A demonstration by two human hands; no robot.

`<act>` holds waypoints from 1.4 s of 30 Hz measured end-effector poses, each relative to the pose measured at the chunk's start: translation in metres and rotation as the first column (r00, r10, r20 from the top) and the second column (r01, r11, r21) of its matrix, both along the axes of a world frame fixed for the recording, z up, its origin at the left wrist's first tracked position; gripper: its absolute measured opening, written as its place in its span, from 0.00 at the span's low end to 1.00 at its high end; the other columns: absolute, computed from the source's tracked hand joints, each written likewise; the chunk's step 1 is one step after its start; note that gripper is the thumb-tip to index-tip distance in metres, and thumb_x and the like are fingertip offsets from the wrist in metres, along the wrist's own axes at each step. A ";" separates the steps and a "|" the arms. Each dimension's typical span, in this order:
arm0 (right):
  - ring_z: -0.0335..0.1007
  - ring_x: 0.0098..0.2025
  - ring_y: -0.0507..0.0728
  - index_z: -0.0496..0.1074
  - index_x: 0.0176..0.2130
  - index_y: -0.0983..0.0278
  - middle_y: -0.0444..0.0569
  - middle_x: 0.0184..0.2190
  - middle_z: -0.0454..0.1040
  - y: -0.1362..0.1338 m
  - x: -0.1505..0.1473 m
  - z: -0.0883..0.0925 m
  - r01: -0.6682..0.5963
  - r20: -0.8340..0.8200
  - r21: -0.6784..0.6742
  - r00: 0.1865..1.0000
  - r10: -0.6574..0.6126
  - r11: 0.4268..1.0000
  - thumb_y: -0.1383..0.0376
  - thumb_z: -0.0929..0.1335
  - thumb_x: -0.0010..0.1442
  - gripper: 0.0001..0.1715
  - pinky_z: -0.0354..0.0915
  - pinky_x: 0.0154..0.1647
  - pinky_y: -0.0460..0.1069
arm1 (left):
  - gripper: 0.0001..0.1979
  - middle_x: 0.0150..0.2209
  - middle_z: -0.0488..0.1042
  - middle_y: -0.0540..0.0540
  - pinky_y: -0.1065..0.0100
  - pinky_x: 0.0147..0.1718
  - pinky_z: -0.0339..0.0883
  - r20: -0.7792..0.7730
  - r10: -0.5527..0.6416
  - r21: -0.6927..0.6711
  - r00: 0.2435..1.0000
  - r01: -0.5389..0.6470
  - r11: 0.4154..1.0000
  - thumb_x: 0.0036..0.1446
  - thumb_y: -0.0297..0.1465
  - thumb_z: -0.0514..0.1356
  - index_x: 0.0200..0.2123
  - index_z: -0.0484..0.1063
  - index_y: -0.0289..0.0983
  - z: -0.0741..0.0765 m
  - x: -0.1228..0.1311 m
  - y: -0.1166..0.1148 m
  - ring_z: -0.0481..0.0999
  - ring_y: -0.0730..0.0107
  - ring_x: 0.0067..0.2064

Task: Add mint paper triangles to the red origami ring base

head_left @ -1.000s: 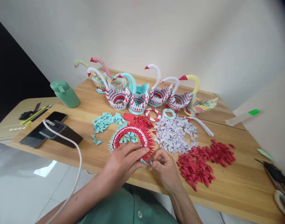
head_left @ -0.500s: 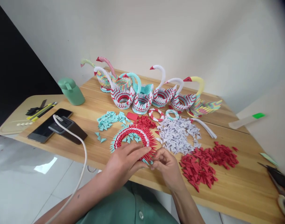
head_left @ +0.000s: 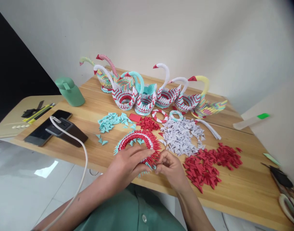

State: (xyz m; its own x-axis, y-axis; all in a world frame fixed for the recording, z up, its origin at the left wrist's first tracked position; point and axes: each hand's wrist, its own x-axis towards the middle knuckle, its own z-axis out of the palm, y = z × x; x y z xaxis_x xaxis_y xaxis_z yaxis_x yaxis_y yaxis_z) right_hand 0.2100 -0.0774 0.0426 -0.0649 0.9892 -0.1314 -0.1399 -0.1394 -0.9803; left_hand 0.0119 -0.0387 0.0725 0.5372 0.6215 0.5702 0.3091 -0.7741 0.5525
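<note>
A ring of folded paper pieces (head_left: 154, 143), red with a white band and light-blue points on its outer edge, is tilted near the table's front edge. My left hand (head_left: 128, 163) lies over its near side, fingers and thumb closed around the rim. At the ring's right lower edge my right hand (head_left: 170, 167) pinches at a light-blue paper piece (head_left: 152, 166); its fingertips touch the ring there. Part of the ring is hidden under my left hand. Loose light-blue triangles (head_left: 108, 122) lie behind it to the left, small red pieces (head_left: 148, 124) just behind it.
White triangles (head_left: 180, 136) and red triangles (head_left: 202, 170) are heaped at right. Several paper swans (head_left: 144, 104) stand at the back, with two small rings (head_left: 159, 116) before them. A phone (head_left: 43, 131), power bank (head_left: 67, 134) and green bottle (head_left: 71, 92) are at left; scissors (head_left: 288, 205) far right.
The view has shifted slightly. The ring has tilted a little, showing light-blue points below my left hand. Both hands keep their places on it.
</note>
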 end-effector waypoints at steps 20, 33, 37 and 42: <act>0.61 0.22 0.51 0.66 0.26 0.61 0.39 0.18 0.69 0.001 -0.001 -0.005 0.101 0.124 0.021 0.987 -0.103 0.995 0.57 0.77 0.48 0.19 0.56 0.25 0.46 | 0.15 0.41 0.79 0.42 0.65 0.37 0.75 -0.082 0.116 0.144 0.990 -0.104 0.984 0.68 0.37 0.52 0.49 0.71 0.35 -0.003 0.007 0.001 0.80 0.64 0.40; 0.71 0.33 0.55 0.75 0.38 0.62 0.45 0.28 0.77 0.001 -0.015 -0.002 0.143 0.125 -0.014 0.982 -0.141 0.990 0.51 0.73 0.54 0.19 0.65 0.38 0.49 | 0.12 0.43 0.77 0.42 0.62 0.37 0.76 -0.031 0.261 0.270 0.965 -0.244 0.931 0.68 0.32 0.52 0.49 0.72 0.37 -0.031 0.012 0.005 0.78 0.62 0.40; 0.67 0.30 0.54 0.76 0.30 0.64 0.45 0.25 0.74 0.003 -0.018 -0.001 0.123 0.206 0.020 0.971 -0.125 0.992 0.50 0.72 0.56 0.19 0.63 0.34 0.48 | 0.12 0.43 0.78 0.42 0.63 0.38 0.75 -0.017 0.248 0.240 0.969 -0.237 0.941 0.68 0.32 0.53 0.49 0.72 0.37 -0.032 0.011 0.004 0.78 0.63 0.40; 0.67 0.30 0.54 0.75 0.30 0.64 0.45 0.26 0.74 0.003 -0.027 -0.004 0.153 0.198 0.040 0.967 -0.158 0.987 0.52 0.72 0.56 0.18 0.63 0.34 0.48 | 0.11 0.43 0.78 0.42 0.63 0.39 0.73 0.011 0.265 0.240 0.964 -0.259 0.935 0.66 0.30 0.56 0.49 0.72 0.35 -0.036 0.012 -0.001 0.78 0.63 0.42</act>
